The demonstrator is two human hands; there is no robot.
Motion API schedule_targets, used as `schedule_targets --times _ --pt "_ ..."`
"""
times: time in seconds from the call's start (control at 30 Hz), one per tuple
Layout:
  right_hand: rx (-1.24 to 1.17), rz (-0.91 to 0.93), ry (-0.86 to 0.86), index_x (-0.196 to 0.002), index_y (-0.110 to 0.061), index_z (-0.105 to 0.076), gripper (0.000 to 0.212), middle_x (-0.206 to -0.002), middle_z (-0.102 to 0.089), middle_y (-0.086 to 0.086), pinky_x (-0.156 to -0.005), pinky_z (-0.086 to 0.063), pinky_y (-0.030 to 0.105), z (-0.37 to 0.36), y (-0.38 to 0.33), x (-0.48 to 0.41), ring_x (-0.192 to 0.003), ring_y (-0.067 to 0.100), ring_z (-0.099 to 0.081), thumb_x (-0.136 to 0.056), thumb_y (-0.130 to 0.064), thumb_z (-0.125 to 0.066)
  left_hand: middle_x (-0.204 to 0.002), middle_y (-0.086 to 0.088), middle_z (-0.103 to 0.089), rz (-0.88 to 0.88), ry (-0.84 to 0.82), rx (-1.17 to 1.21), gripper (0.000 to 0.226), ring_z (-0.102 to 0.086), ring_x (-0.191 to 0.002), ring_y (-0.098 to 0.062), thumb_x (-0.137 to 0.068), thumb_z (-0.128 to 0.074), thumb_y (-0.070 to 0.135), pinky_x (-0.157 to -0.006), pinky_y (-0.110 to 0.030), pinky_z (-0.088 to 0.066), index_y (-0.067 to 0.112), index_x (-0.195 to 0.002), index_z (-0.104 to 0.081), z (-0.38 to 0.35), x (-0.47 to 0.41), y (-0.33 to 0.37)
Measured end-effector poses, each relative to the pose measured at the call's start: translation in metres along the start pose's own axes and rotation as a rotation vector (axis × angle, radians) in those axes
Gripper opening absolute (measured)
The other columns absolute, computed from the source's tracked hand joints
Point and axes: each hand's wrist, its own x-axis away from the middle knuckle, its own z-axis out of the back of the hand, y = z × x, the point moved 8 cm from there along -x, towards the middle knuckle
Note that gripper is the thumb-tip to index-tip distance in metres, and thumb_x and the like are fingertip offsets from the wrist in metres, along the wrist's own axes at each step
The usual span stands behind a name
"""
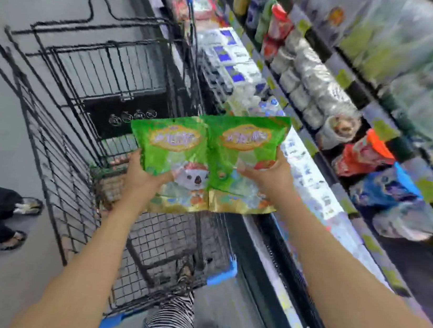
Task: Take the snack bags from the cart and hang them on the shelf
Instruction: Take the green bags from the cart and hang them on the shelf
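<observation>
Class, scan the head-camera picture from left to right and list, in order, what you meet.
bystander's sandalled foot → cart's left wire wall → left hand → left green snack bag → right green snack bag → right hand → store shelf

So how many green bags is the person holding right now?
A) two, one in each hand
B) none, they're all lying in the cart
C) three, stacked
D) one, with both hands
A: the left hand grips the left bag and the right hand grips the right bag, side by side above the cart.
</observation>
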Motion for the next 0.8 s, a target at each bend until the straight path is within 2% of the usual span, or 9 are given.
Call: schedule_targets --times 0.07,0.13,0.2,0.27,0.4,0.53,0.67,0.73,0.8 --pt "-0.044 -0.023 0.080 -0.098 -0.027 -0.057 0.061 -0.073 -0.063 -0.012 -0.075 -0.056 0.039 0.047 0.025 0.029 -0.069 0.014 -0.062 -0.049 -0.037 -0.092 -0.129 -0.004 -0.059 -0.037 -0.057 -0.013 0.097 -0.059 -0.115 -0.023 -0.057 -0.092 0.031 -0.096 -0.039 -0.050 0.014 -0.137 -0.040 -0.028 0.027 0.014" --pt "-0.088 -0.056 0.113 -0.099 -0.025 -0.056 0.056 -0.071 -0.059 -0.012 -0.063 -0.053 0.033 0.084 0.047 0.058 -0.062 0.008 -0.057 -0.055 -0.029 -0.091 -0.128 -0.005 -0.059 -0.088 -0.130 -0.036 0.093 -0.059 -0.115 -0.024 -0.061 -0.091 0.025 -0.097 -0.040 -0.049 0.013 -0.138 -0.040 -0.058 0.053 0.027" --pt "-0.176 -0.135 0.137 -0.104 -0.021 -0.055 0.055 -0.074 -0.058 -0.007 -0.045 -0.045 0.025 0.121 0.076 0.092 -0.057 0.011 -0.053 -0.060 -0.024 -0.089 -0.130 -0.005 -0.057 -0.127 -0.201 -0.072 0.098 -0.057 -0.115 -0.023 -0.061 -0.091 0.024 -0.099 -0.042 -0.048 0.015 -0.142 -0.036 -0.093 0.083 0.035" --pt "-0.243 -0.221 0.185 -0.109 -0.018 -0.055 0.056 -0.074 -0.056 -0.004 -0.038 -0.037 0.020 0.157 0.110 0.127 -0.053 0.015 -0.051 -0.063 -0.022 -0.088 -0.128 -0.004 -0.058 -0.159 -0.283 -0.099 0.098 -0.058 -0.113 -0.023 -0.060 -0.091 0.025 -0.098 -0.044 -0.049 0.018 -0.141 -0.036 -0.128 0.111 0.039" --pt "-0.309 -0.373 0.342 -0.107 -0.023 -0.049 0.057 -0.078 -0.052 -0.003 -0.044 -0.041 0.025 0.222 0.166 0.198 -0.055 0.020 -0.051 -0.065 -0.025 -0.087 -0.127 -0.005 -0.058 -0.210 -0.458 -0.161 0.094 -0.058 -0.113 -0.024 -0.059 -0.091 0.030 -0.096 -0.043 -0.050 0.017 -0.136 -0.040 -0.193 0.164 0.046" --pt "-0.382 -0.479 0.494 -0.100 -0.020 -0.050 0.052 -0.079 -0.056 -0.002 -0.043 -0.042 0.028 0.259 0.217 0.258 -0.051 0.022 -0.049 -0.064 -0.029 -0.087 -0.118 -0.002 -0.059 -0.275 -0.576 -0.182 0.077 -0.058 -0.105 -0.019 -0.064 -0.089 0.021 -0.090 -0.034 -0.050 0.016 -0.127 -0.045 -0.246 0.207 0.050" --pt "-0.467 -0.541 0.653 -0.122 -0.017 -0.049 0.074 -0.093 -0.066 0.004 -0.047 -0.048 0.032 0.271 0.264 0.309 -0.060 0.023 -0.057 -0.061 -0.029 -0.089 -0.118 0.001 -0.057 -0.320 -0.704 -0.216 0.077 -0.058 -0.108 -0.018 -0.066 -0.088 0.021 -0.083 -0.026 -0.047 0.017 -0.129 -0.043 -0.290 0.239 0.037" --pt "-0.508 -0.541 0.712 -0.136 -0.015 -0.043 0.088 -0.104 -0.065 0.006 -0.047 -0.049 0.029 0.272 0.282 0.328 -0.064 0.021 -0.060 -0.062 -0.026 -0.089 -0.130 -0.001 -0.055 -0.332 -0.765 -0.221 0.092 -0.056 -0.117 -0.020 -0.061 -0.090 0.028 -0.094 -0.033 -0.048 0.018 -0.137 -0.039 -0.310 0.250 0.028" --pt "-0.515 -0.527 0.766 -0.129 -0.014 -0.047 0.077 -0.104 -0.063 0.005 -0.043 -0.047 0.023 0.275 0.300 0.339 -0.065 0.016 -0.060 -0.065 -0.023 -0.088 -0.141 0.003 -0.046 -0.372 -0.807 -0.238 0.110 -0.049 -0.125 -0.016 -0.057 -0.092 0.037 -0.107 -0.039 -0.041 0.020 -0.147 -0.031 -0.328 0.259 0.022"
